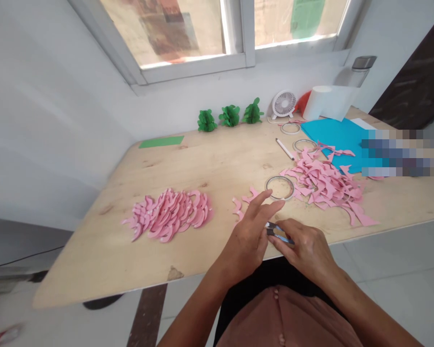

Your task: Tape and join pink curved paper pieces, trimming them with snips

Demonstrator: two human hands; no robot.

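My right hand (307,246) is closed around a small black-and-blue tool (280,232) that looks like a stapler, held over the table's front edge. Beside the tool's left end is my left hand (248,236), with two fingers stretched out and apart. Its lower fingers are partly hidden, and whether it touches the tool I cannot tell. Several curved pink cut pieces (238,207) lie just beyond my left hand. Past my fingertips sits a grey tape ring (280,188). A layered heap of pink curved pieces (173,212) spreads over the table's left part.
Pink scraps (325,183) pile up on the right of the wooden table (108,231). Behind them are blue sheets (332,135), a marker (284,149) and more rings (305,145). Green paper shapes (230,115), a small fan (283,104) and a paper roll (318,102) line the wall.
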